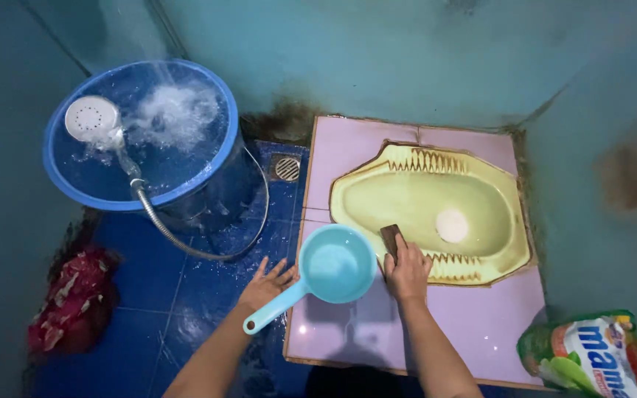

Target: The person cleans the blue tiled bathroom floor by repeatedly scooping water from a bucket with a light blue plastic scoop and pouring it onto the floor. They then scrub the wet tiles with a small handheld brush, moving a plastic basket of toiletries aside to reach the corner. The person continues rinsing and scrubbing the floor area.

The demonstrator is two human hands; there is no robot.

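Scrubbing the rim of a green squat toilet [414,193].
Bucket [60,173] fills at ten o'clock; left hand [265,284] rests released by the dipper [335,264] handle, water ready; right hand [407,271] clenches a dark scrubber [390,237] against the rim; detergent pouch [587,354] at four o'clock.

A light blue plastic dipper [331,267] with a round bowl and a long handle sits on the edge of the pink tile step, handle pointing down-left, and a small dark scrubber [391,239], maybe a sponge, presses on the yellow-green squat toilet's [407,195] rim.
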